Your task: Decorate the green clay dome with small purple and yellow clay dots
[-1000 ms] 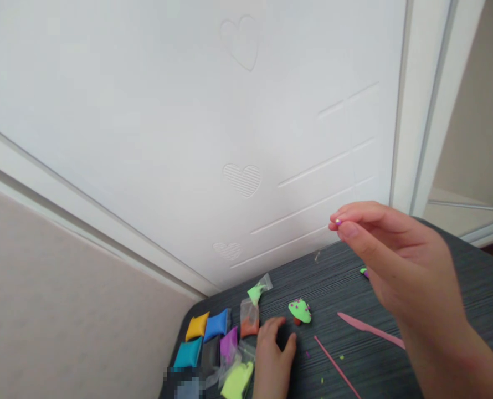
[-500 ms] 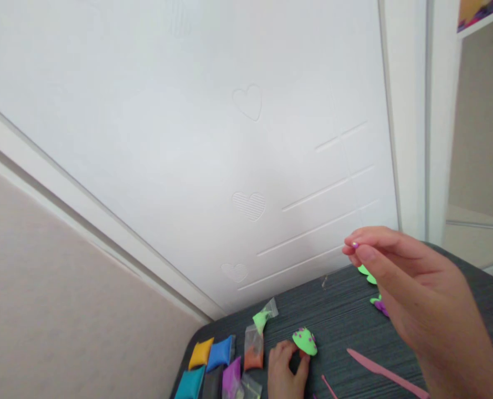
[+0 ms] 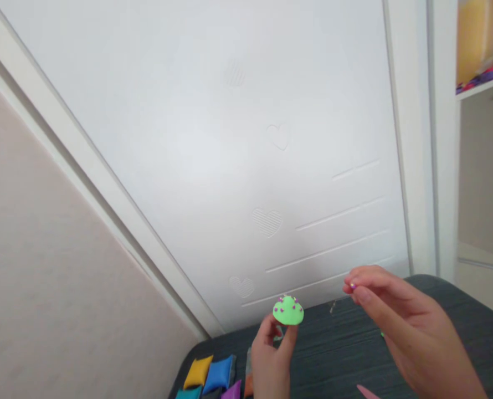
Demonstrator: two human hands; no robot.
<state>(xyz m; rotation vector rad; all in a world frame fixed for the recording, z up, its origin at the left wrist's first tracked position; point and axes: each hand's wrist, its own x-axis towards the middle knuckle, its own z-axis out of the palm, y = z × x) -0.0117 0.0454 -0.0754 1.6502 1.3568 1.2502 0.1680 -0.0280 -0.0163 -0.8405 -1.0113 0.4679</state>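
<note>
My left hand (image 3: 271, 360) is raised above the dark table (image 3: 329, 354), its fingertips pinched on the stem of a small green clay mushroom (image 3: 288, 311) dotted with purple. To its right, my right hand (image 3: 400, 327) is lifted too, with thumb and forefinger pinched on a tiny purple clay bead (image 3: 353, 286). The two hands are apart, the bead a short way right of the mushroom cap.
Small clay packets lie at the table's near left: yellow (image 3: 198, 372), blue (image 3: 219, 373), purple (image 3: 232, 390). A pink tool tip (image 3: 366, 392) shows at the bottom. A white embossed panel (image 3: 246, 166) rises behind the table; a shelf (image 3: 483, 83) is at far right.
My left hand has picked the green mushroom up off the table and raised it. The right hand keeps its pinch on the bead. The view has tilted upward.
</note>
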